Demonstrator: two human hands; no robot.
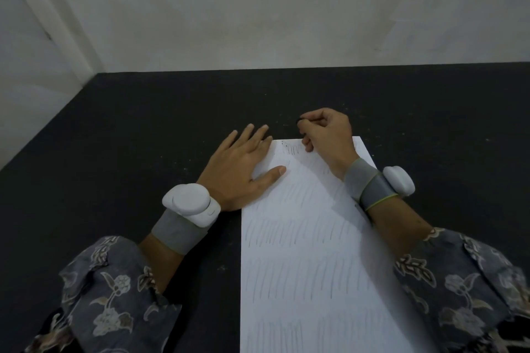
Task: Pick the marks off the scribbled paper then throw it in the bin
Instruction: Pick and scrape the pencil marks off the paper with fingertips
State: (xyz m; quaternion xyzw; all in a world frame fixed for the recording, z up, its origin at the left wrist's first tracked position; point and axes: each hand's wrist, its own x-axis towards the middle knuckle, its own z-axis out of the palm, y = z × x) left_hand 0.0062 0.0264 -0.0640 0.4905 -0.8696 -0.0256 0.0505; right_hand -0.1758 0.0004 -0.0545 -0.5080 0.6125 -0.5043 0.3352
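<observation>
The scribbled paper [301,252] lies flat on the black tabletop [143,129]. The left hand [243,169] presses its far left corner, fingers spread. At the paper's far edge, the right hand [327,135] has its grip pinching a small dark eraser [300,120].

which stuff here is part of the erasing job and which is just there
Part of the job:
paper with pencil scribbles
small dark piece, likely an eraser, pinched in the right hand
left hand pressing the sheet flat

Just there:
black table
white wrist devices
white wall

Left hand [246,169] flat, fingers spread; right hand [327,135] curled, fingertips pinched.
</observation>
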